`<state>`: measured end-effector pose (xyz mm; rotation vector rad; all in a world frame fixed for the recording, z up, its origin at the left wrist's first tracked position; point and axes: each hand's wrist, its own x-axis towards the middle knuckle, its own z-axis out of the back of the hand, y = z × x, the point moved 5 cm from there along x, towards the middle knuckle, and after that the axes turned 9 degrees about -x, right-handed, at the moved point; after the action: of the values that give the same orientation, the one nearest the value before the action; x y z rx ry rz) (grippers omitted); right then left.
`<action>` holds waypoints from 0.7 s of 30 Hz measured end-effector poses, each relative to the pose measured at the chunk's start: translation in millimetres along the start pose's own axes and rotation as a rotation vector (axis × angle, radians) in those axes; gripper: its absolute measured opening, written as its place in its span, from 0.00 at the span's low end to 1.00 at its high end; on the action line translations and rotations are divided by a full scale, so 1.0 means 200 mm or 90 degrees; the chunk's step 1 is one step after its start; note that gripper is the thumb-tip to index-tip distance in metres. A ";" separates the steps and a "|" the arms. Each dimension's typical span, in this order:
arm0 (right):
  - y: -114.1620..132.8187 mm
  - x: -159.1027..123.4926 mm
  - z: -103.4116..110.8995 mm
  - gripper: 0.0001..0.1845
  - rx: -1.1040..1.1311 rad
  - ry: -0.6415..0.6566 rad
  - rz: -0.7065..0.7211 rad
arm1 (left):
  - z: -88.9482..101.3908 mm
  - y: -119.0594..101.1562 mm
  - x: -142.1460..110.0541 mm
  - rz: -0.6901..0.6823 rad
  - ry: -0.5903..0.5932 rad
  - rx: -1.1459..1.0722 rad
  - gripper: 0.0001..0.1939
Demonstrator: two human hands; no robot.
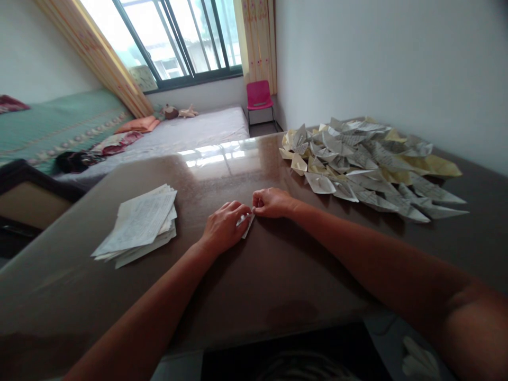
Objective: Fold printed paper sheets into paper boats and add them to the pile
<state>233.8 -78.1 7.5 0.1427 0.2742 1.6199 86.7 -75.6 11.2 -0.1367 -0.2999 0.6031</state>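
Observation:
A small folded piece of paper (248, 226) lies on the brown table between my hands, mostly covered by fingers. My left hand (227, 225) rests over it, fingers curled and pressing it against the tabletop. The thumb and fingers of my right hand (272, 203) pinch its upper corner. To the right spreads a heap of folded paper boats (349, 159), white and yellowish, many with print on them. Left of my hands lies a stack of loose paper sheets (145, 219), the top one covered in writing.
The glossy table (222, 296) has its near edge close to my body. Beyond it are a bed (214, 124) with soft toys, a pink chair (260, 95) and a window. A dark-framed chair (32, 206) stands at the left, a white wall at the right.

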 end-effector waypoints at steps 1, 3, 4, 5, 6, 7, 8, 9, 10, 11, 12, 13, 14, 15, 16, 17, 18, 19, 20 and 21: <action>0.00 0.00 0.00 0.11 -0.001 -0.007 -0.003 | 0.00 -0.01 0.00 -0.003 0.009 0.005 0.14; -0.01 0.00 -0.01 0.12 0.004 -0.017 -0.005 | 0.01 -0.02 -0.01 -0.007 0.030 0.014 0.14; -0.02 -0.01 -0.01 0.11 0.011 -0.027 0.002 | 0.01 -0.03 -0.01 -0.007 0.041 0.019 0.14; -0.02 -0.01 -0.01 0.11 0.023 -0.040 0.020 | 0.02 -0.04 -0.01 -0.006 0.052 0.024 0.14; -0.03 -0.01 -0.01 0.10 0.039 -0.053 0.050 | 0.03 -0.04 -0.02 -0.005 0.064 0.030 0.14; -0.03 -0.01 -0.01 0.09 0.055 -0.065 0.092 | 0.03 -0.05 -0.02 -0.004 0.075 0.037 0.14; -0.03 -0.01 -0.01 0.08 0.071 -0.071 0.141 | 0.04 -0.06 -0.02 -0.002 0.086 0.044 0.14; -0.03 -0.02 0.00 0.09 0.082 -0.072 0.191 | 0.04 -0.07 -0.03 -0.002 0.098 0.052 0.14; -0.03 -0.02 0.00 0.09 0.087 -0.067 0.234 | 0.05 -0.08 -0.03 -0.001 0.109 0.060 0.13; -0.04 -0.03 0.00 0.09 0.085 -0.061 0.268 | 0.05 -0.09 -0.03 -0.001 0.121 0.069 0.13; -0.05 -0.03 0.00 0.10 0.078 -0.058 0.290 | 0.05 -0.10 -0.03 -0.001 0.131 0.076 0.14; -0.06 -0.03 0.01 0.11 0.068 -0.058 0.304 | 0.05 -0.11 -0.04 0.000 0.141 0.083 0.14; -0.06 -0.04 0.01 0.12 0.057 -0.059 0.313 | 0.05 -0.12 -0.04 0.002 0.148 0.090 0.15; -0.07 -0.04 0.01 0.13 0.048 -0.062 0.320 | 0.05 -0.14 -0.05 0.006 0.152 0.096 0.16; -0.07 -0.04 0.01 0.13 0.041 -0.064 0.327 | 0.05 -0.15 -0.05 0.011 0.152 0.103 0.18; -0.07 -0.04 0.01 0.13 0.036 -0.068 0.333 | 0.05 -0.17 -0.06 0.015 0.151 0.109 0.19; -0.07 -0.04 0.01 0.12 0.033 -0.071 0.338 | 0.05 -0.18 -0.06 0.018 0.148 0.115 0.19; -0.07 -0.05 0.01 0.11 0.030 -0.076 0.342 | 0.05 -0.19 -0.07 0.021 0.146 0.121 0.20; -0.06 -0.05 0.01 0.10 0.028 -0.084 0.342 | 0.05 -0.20 -0.07 0.021 0.145 0.127 0.20; -0.05 -0.05 0.01 0.09 0.025 -0.093 0.340 | 0.05 -0.21 -0.07 0.021 0.145 0.132 0.20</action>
<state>245.4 -87.0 7.5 0.3883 0.1615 2.1209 95.3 -117.9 25.9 -0.0103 -0.0147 0.6406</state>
